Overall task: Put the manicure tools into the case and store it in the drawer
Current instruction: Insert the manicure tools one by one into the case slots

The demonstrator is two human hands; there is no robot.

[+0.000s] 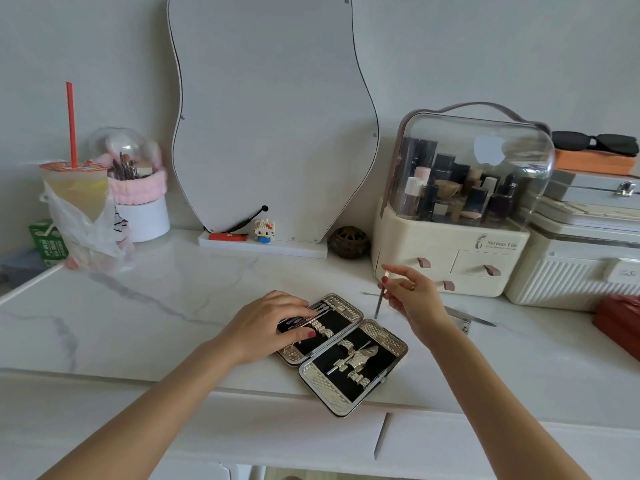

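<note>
The manicure case (388, 344) lies open flat near the front edge of the marble table, silver-framed with a black lining and metal loops. Several slim tools sit in its far half. My left hand (273, 323) rests on that half, fingers spread over the tools. My right hand (412, 292) hovers just right of the case and pinches a thin metal tool (380, 301), tip pointing down. Two more loose tools lie on the table: a thin pick (370, 293) and a flat file (478, 319) partly hidden behind my right wrist.
A cream cosmetics organiser (450, 258) with small drawers stands at the right, a white ribbed box (571, 282) beside it, and a red pouch (620, 323) at the far right. A wavy mirror (273, 116), a bagged drink (76, 202) and a brush pot stand behind. Drawer fronts (311, 431) run below the table edge.
</note>
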